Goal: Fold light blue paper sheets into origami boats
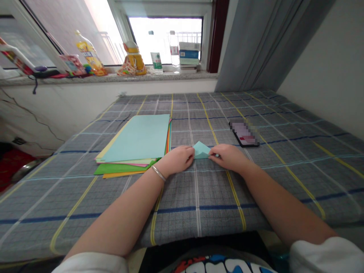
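A small piece of folded light blue paper (201, 150) rests on the checked grey cloth (196, 197), with a pointed corner rising at its top. My left hand (178, 160) presses against its left side, and my right hand (227, 157) pinches its right side. Most of the paper's lower edge is visible between my fingers. To the left of my left hand lies a stack of coloured paper sheets (136, 139), topped by a pale blue sheet. A metal bangle (158, 173) circles my left wrist.
A smartphone (244, 133) with a pixelated screen lies on the cloth to the right. Beyond the cloth's far edge, a window sill (119, 77) holds bottles, a yellow figurine, and a pile of books. A grey curtain (264, 41) hangs at the back right.
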Demonstrator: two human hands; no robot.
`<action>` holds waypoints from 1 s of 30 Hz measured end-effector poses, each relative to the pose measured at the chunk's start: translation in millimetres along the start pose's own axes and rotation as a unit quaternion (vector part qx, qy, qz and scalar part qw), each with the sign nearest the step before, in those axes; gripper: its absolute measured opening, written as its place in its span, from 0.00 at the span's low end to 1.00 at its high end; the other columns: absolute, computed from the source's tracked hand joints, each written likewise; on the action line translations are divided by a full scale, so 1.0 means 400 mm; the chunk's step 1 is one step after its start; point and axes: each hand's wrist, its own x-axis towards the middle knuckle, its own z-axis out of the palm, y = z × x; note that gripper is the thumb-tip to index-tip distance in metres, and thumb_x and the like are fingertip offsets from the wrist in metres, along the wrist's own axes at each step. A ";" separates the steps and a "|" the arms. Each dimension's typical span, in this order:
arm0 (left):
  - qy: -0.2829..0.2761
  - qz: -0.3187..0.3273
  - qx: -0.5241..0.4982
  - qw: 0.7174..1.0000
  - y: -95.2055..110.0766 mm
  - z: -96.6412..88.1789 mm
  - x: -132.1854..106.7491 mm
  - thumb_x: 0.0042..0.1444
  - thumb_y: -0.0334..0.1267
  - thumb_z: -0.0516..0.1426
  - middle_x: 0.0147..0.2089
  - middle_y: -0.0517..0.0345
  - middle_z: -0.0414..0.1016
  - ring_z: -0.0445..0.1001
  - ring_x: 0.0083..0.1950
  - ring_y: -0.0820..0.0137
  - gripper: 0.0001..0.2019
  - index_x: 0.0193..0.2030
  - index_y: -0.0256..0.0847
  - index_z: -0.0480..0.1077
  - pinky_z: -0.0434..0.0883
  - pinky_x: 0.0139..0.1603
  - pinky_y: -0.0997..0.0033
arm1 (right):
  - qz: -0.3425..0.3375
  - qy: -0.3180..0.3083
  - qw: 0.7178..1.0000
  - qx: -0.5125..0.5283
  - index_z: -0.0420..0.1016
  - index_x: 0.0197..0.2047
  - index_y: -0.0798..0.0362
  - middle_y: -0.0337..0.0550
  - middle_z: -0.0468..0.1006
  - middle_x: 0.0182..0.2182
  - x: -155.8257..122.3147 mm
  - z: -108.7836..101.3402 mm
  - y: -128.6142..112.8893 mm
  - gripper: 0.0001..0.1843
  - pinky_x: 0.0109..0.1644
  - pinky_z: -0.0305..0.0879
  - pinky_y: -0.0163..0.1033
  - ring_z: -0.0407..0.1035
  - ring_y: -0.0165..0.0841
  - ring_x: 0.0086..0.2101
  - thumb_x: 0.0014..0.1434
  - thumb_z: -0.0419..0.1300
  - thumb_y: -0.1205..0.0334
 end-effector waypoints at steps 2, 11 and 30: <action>0.022 -0.027 -0.036 0.999 -0.012 0.014 0.004 0.62 0.35 0.48 0.33 0.54 0.71 0.71 0.38 0.66 0.08 0.34 0.39 0.67 0.68 0.43 0.67 | 0.062 0.020 0.997 0.032 0.75 0.37 0.49 0.41 0.78 0.32 0.008 0.015 0.004 0.10 0.36 0.60 0.36 0.70 0.33 0.33 0.62 0.54 0.58; 0.088 -0.192 -0.109 0.971 -0.026 0.072 0.038 0.63 0.39 0.50 0.32 0.56 0.72 0.70 0.36 0.67 0.11 0.30 0.40 0.65 0.66 0.39 0.68 | 0.164 0.084 0.979 0.084 0.72 0.35 0.51 0.43 0.79 0.31 0.057 0.063 0.003 0.10 0.36 0.59 0.36 0.71 0.34 0.33 0.63 0.52 0.58; 0.104 -0.234 -0.020 0.966 -0.008 0.089 0.056 0.63 0.38 0.51 0.39 0.50 0.73 0.72 0.43 0.63 0.09 0.35 0.38 0.68 0.68 0.46 0.65 | 0.210 0.077 0.955 0.194 0.73 0.37 0.53 0.43 0.79 0.35 0.078 0.093 0.030 0.10 0.35 0.62 0.36 0.71 0.32 0.34 0.57 0.59 0.55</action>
